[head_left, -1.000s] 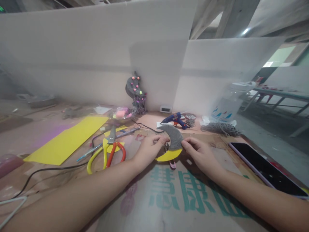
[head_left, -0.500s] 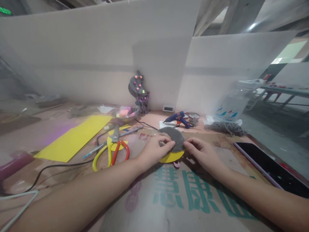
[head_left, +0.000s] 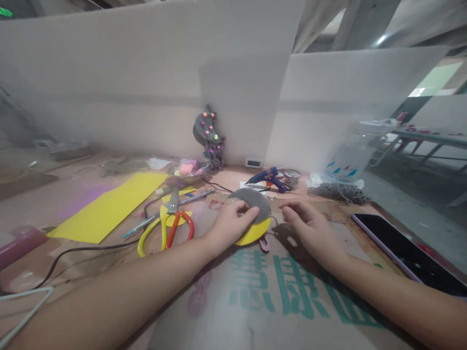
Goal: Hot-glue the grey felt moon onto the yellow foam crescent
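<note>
My left hand (head_left: 233, 221) pinches a round yellow disc (head_left: 254, 232) by its left side, thumb on top. Grey yarn-like material (head_left: 255, 203) covers the disc's upper part, leaving a yellow crescent along the bottom. Just right of the disc and apart from it, my right hand (head_left: 306, 221) is closed with thumb and forefinger together; what they hold, if anything, is too small to make out. A thin dark strand (head_left: 275, 221) curls off the disc's right edge toward those fingers. Partly under the disc lies a pink hair clip (head_left: 264, 244).
Scissors (head_left: 171, 223) with yellow and red handles lie left, near yellow sheet (head_left: 109, 206). A blue glue gun (head_left: 268, 177) rests behind the disc. Grey yarn (head_left: 343, 193) and a phone (head_left: 404, 248) are right. A bead-dotted grey crescent (head_left: 207, 131) stands against the partition.
My right hand has come away from the disc's right edge, leaving a gap. The disc, still in my left hand, has shifted slightly left, and more of its yellow part shows.
</note>
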Tool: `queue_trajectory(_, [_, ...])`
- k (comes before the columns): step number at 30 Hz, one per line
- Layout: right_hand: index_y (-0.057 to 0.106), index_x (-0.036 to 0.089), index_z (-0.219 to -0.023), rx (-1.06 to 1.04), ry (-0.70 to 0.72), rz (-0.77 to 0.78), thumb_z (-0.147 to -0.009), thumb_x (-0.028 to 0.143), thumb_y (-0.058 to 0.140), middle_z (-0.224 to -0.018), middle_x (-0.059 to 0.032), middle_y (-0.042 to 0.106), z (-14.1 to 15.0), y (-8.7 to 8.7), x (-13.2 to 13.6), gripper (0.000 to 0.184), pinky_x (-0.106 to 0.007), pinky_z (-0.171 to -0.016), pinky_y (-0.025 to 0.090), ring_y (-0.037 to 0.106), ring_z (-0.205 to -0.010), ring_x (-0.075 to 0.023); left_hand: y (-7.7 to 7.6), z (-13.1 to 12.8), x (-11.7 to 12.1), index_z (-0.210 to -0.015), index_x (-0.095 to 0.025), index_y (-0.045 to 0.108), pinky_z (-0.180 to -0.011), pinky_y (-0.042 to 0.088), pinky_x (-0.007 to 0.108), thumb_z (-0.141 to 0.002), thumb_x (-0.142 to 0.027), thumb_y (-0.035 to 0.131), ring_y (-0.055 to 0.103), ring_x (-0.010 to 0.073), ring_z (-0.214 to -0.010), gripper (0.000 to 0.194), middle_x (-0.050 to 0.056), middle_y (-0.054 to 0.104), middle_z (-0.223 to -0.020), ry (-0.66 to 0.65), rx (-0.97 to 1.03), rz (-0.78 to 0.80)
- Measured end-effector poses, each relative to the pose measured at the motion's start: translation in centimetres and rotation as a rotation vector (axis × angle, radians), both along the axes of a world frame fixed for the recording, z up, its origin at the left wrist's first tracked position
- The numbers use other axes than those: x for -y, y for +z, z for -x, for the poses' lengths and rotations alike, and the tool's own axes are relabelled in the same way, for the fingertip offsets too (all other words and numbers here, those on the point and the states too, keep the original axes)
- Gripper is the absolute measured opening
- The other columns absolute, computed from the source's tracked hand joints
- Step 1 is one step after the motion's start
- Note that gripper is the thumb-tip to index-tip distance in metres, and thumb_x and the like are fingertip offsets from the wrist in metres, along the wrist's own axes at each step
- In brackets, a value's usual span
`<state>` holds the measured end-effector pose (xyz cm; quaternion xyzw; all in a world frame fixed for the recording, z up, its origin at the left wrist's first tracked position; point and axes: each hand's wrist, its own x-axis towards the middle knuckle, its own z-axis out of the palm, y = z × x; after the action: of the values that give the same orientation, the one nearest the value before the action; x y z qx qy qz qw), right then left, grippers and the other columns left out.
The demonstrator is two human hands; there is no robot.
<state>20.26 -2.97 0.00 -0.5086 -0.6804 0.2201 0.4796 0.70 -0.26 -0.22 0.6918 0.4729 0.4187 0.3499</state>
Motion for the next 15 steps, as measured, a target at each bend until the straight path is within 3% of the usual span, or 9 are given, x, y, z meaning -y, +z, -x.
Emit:
queue_trajectory(2, [0.058, 0.019, -0.078, 0.101, -0.062, -0.153, -0.088, 0.038, 0.053, -0.069, -0.0001, 0.058, -0.4, 0.4, 0.4, 0.023, -0.025, -0.059, 0.042, 0.053, -0.062, -0.0136, 0.0, 0.1, -0.3, -0.06, -0.018, 0.05, -0.059, 0.038, 0.026, -0.08, -0.044, 0.055, 0.053, 0.0149, -0.065, 0.033, 0.0, 0.055, -0.064, 0.103, 0.038, -0.018])
queue_trajectory(4, [0.058, 0.019, -0.072, 0.279, 0.031, -0.203, -0.089, 0.035, 0.053, -0.067, -0.0008, 0.059, -0.6, 0.7, 0.9, 0.024, -0.026, -0.06, 0.042, 0.053, -0.063, -0.0137, 0.1, 0.2, -0.5, -0.06, -0.018, 0.05, -0.061, 0.04, 0.026, -0.081, -0.044, 0.054, 0.053, 0.0143, -0.065, 0.033, 0.0, 0.056, -0.064, 0.141, 0.085, -0.006])
queue_trajectory(7, [0.064, 0.019, -0.093, 0.52, 0.304, -0.146, -0.09, 0.034, 0.054, -0.08, -0.0033, 0.066, -0.1, 0.8, 1.7, 0.019, -0.028, -0.067, 0.043, 0.057, -0.071, -0.0154, 0.0, 0.2, -0.7, -0.062, -0.017, 0.053, -0.066, 0.042, 0.026, -0.081, -0.044, 0.054, 0.054, 0.0146, -0.067, 0.033, 0.001, 0.059, -0.067, 0.123, 0.113, -0.002])
queue_trajectory(10, [0.059, 0.02, -0.112, 0.699, 0.414, -0.093, -0.087, 0.04, 0.06, -0.097, -0.0065, 0.065, 0.7, 0.6, 2.2, 0.033, -0.031, -0.074, 0.044, 0.057, -0.086, -0.0194, 0.0, 0.2, -0.7, -0.067, -0.016, 0.057, -0.068, 0.043, 0.027, -0.081, -0.045, 0.053, 0.056, 0.0161, -0.071, 0.032, 0.002, 0.063, -0.072, 0.108, 0.111, 0.002])
queue_trajectory(15, [0.06, 0.019, -0.087, 0.828, 0.371, -0.072, -0.087, 0.042, 0.059, -0.09, -0.0063, 0.059, 1.1, 0.2, 2.1, 0.024, -0.031, -0.07, 0.043, 0.054, -0.083, -0.0199, 0.2, 0.2, -0.5, -0.064, -0.017, 0.056, -0.067, 0.042, 0.027, -0.079, -0.045, 0.055, 0.056, 0.0166, -0.071, 0.031, 0.002, 0.063, -0.071, 0.11, 0.107, 0.016])
